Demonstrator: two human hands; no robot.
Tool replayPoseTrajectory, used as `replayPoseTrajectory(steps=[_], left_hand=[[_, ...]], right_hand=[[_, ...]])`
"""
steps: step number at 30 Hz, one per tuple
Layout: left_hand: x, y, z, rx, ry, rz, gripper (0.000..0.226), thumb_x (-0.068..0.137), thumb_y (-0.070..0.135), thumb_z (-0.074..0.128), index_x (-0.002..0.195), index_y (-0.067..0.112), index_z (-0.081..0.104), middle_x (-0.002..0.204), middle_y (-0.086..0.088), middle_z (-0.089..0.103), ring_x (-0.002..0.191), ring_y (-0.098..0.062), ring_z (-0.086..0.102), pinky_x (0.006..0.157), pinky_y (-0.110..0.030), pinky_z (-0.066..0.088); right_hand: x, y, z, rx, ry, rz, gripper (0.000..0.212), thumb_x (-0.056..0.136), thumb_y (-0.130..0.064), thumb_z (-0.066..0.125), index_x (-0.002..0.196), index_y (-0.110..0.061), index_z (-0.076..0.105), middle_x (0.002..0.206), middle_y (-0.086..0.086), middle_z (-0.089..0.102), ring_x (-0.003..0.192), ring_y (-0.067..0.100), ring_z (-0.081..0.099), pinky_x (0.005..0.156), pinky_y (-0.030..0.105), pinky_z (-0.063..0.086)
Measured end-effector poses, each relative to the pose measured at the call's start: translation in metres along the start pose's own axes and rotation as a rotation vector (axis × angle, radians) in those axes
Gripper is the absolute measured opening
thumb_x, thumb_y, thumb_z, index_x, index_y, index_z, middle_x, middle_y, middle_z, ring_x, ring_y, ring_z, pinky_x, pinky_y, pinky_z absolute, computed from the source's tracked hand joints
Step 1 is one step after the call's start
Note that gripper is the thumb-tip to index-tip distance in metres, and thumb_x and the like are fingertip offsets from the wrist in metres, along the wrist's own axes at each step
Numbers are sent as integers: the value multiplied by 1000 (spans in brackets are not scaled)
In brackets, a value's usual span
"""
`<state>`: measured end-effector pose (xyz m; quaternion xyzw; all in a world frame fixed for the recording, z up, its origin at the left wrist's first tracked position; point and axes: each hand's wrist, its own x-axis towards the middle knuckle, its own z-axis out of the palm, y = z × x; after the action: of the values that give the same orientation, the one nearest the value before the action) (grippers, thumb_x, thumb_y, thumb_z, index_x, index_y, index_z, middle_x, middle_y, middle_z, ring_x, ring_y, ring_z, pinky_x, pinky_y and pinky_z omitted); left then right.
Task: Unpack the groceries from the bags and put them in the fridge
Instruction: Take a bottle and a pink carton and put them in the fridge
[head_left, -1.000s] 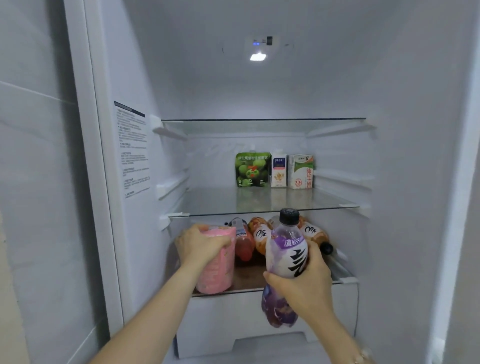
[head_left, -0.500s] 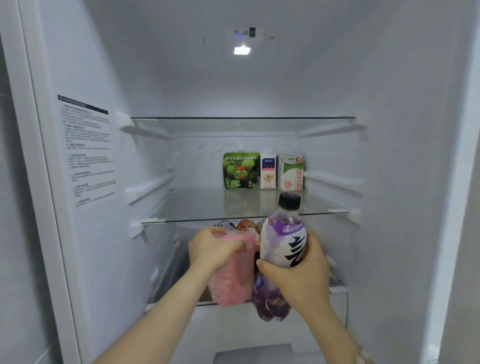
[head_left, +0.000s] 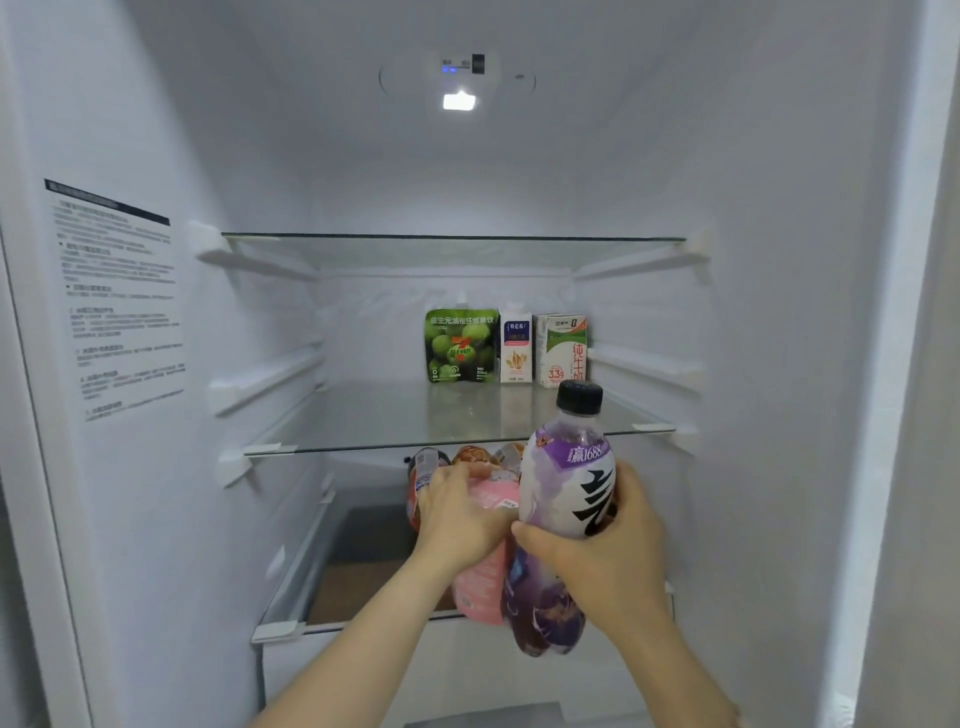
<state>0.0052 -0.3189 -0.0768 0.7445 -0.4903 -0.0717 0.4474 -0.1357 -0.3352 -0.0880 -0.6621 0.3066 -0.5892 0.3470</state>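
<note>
My left hand (head_left: 457, 519) held the pink bottle (head_left: 480, 582) | right hand (head_left: 608, 561) clasped the purple bottle (head_left: 563, 483) mid-body | probably heavy, slippery

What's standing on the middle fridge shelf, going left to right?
Green pouch → small white carton → milk carton.

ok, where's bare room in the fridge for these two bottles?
Middle glass shelf: bare left of and in front of the green pouch and two cartons. Lower shelf: bare on its left; crowded at the back where bottles lie.
</note>
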Motion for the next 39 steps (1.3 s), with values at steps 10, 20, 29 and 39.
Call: replayPoseTrajectory(steps=[10, 20, 29, 39], left_hand=[[15, -30, -9, 243, 58, 124, 21, 99, 31, 39, 105, 26, 58, 110, 0, 60, 117, -26, 52, 91, -36, 41], [-111, 41, -151, -137, 350, 408, 64, 64, 88, 34, 91, 39, 64, 90, 20, 68, 84, 4, 62, 71, -8, 45], [-125, 7, -142, 486, 487, 216, 33, 72, 33, 75, 102, 30, 62, 98, 13, 61, 88, -16, 62, 80, -28, 47], [-132, -21, -114, 401, 552, 171, 28, 60, 15, 84, 81, 20, 66, 75, 12, 60, 64, -12, 59, 58, -14, 42]], right_hand=[[-12, -23, 6, 114, -124, -53, 74, 41, -25, 91, 106, -29, 56, 97, -11, 66, 89, 7, 64, 71, 27, 57], [-39, -39, 72, 233, -459, -269, 71, 50, 0, 85, 107, -29, 54, 96, -13, 66, 88, 3, 64, 76, 21, 53], [-37, -13, 128, 221, -529, -342, 62, 61, -13, 83, 115, -24, 55, 108, -6, 63, 96, 8, 63, 84, 28, 53], [-41, -3, 128, 3, -642, -413, 66, 58, -41, 73, 115, -45, 41, 101, -43, 48, 100, -16, 46, 85, 1, 36]])
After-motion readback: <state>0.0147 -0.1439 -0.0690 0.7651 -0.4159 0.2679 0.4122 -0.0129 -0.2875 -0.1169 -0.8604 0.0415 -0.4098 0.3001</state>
